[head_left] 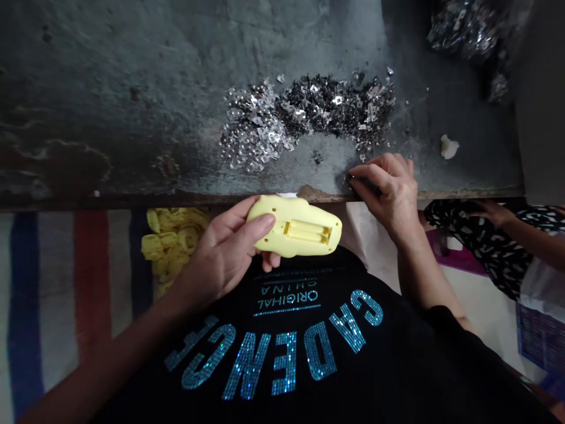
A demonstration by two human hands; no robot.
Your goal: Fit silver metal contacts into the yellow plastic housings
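My left hand (229, 247) grips a pale yellow plastic housing (300, 232) at its left end, holding it just below the table's front edge with its open battery bay facing up. My right hand (388, 188) rests on the dark table's near edge, fingers bent and pinched together at a small metal piece I cannot make out. A spread of small shiny metal clips (304, 112) lies on the table just beyond both hands.
The dark grey worn table (132, 88) fills the upper view. Several more yellow housings (172, 241) lie piled below its edge at left. A bag of metal parts (468, 26) sits at top right. Another person's arm (525, 227) is at right.
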